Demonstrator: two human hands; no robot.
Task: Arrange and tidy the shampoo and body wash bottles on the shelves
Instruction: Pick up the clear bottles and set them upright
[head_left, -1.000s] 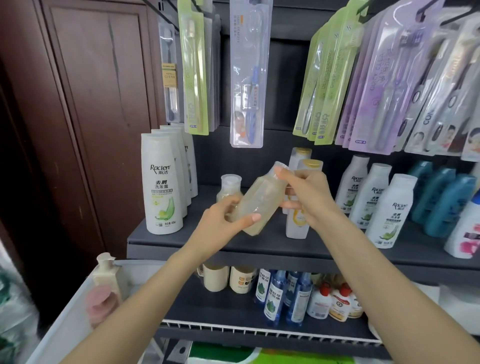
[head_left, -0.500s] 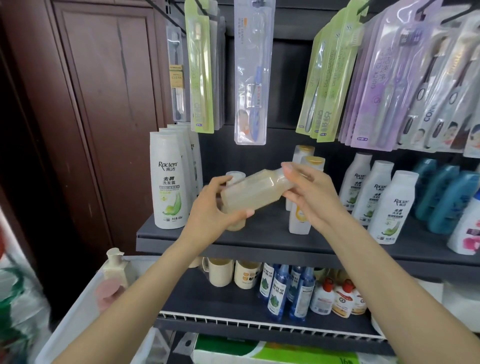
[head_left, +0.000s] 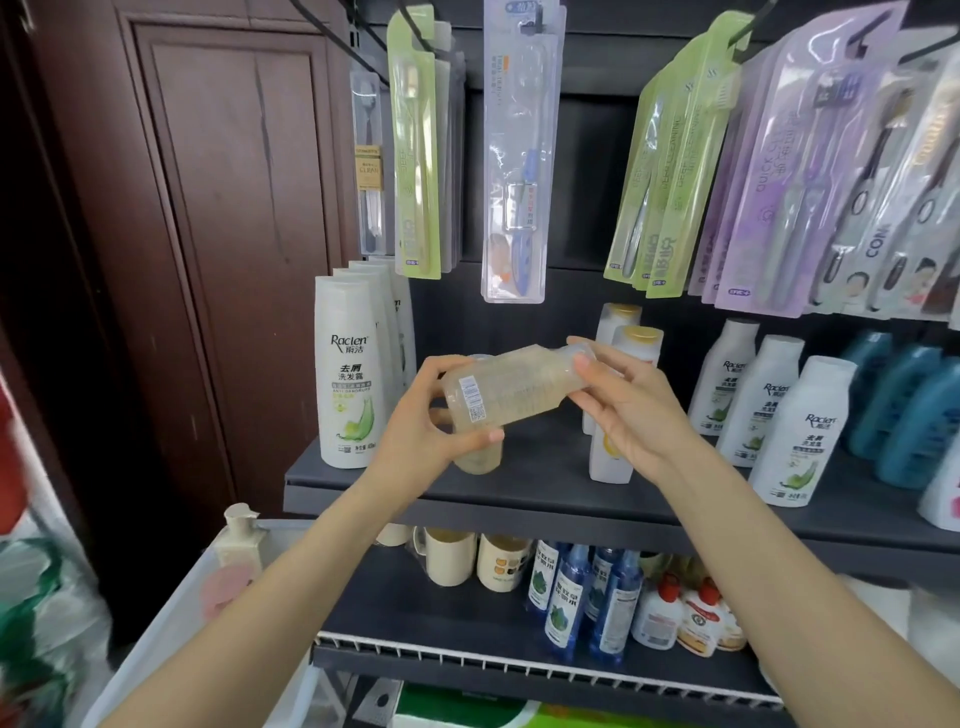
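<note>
Bottle (head_left: 511, 387), clear plastic w/ pale yellowish liquid, is held in mid-air in front of the upper shelf (head_left: 545, 499), lying nearly horizontal, cap end to the right. Vs 1 s ago it was tilted steeply, cap up; half a sec ago it was partway down; now almost flat, barcode sticker facing the camera. Looks like the person is turning it to read the label or check it before placing, so the placing step isn't done yet.

Left hand (head_left: 421, 431) holds the base end, fingers curled round it, thumb underneath. Right hand (head_left: 623, 410) pinches the cap/neck end, fingers (head_left: 587, 364) wrapped over the top.

Materials/shapes:
- Held bottle: see-through, ribbed or printed sides, squarish shoulders, rigid-looking.
- A similar clear bottle (head_left: 478, 460) stands on the shelf just behind the left hand, mostly hidden.
- Tall white shampoo bottles (head_left: 350, 374), opaque glossy plastic w/ green leaf print, stand in a row at the shelf's left end.
- Yellow-capped white bottles (head_left: 631, 343) behind the right hand; smaller white bottles (head_left: 800, 426) right of them, teal bottles (head_left: 914, 410) further right.
- Toothbrush packs (head_left: 519, 156) hang above on hooks, clear blister plastic.
- Lower shelf: mugs (head_left: 452, 556) and blue spray bottles (head_left: 569, 597).
</note>
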